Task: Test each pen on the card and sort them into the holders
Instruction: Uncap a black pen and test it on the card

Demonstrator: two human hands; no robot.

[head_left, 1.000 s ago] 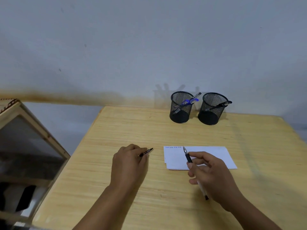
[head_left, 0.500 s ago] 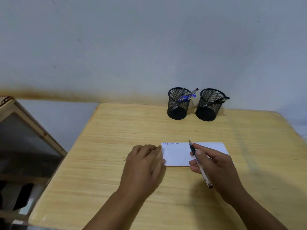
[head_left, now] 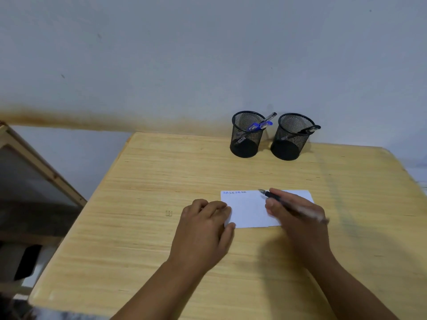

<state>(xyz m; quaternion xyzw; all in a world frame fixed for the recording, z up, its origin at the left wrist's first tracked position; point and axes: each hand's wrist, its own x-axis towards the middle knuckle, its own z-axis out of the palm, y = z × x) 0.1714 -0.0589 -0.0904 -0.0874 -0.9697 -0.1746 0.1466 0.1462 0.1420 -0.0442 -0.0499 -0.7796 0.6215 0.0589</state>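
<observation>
Since a second ago, both hands are closing in on the card: I am seeing the left hand (head_left: 203, 229), which was lying apart from it with a small pen sticking out of its fist, now resting on the card's (head_left: 248, 210) left edge, and the right hand (head_left: 298, 218) is bringing its pen tip from the card's top middle over toward the top right.

Head view: the card is lying flat on the table (head_left: 150, 181), a little right of centre, with a short row of blue scribbles (head_left: 234, 192) along its top left edge. My left hand is sitting at the card's 9 o'clock, fingers curled loosely with their tips pressing the paper's edge; I cannot tell whether anything is tucked under the palm. My right hand is covering the card's 3 to 5 o'clock part and is gripping a pen (head_left: 275, 197), dark at the front and pale toward the back, blurred by motion. Its tip is pointing to 10 o'clock, near the card's top edge; whether it is touching the paper I cannot tell.

At 12 o'clock from the card, well apart near the table's far edge, two mesh holders are standing side by side. The left holder (head_left: 247, 137) is carrying pens with blue caps (head_left: 261, 125), leaning to 2 o'clock. The right holder (head_left: 292, 139) is carrying a dark pen (head_left: 308, 130), leaning the same way.
</observation>
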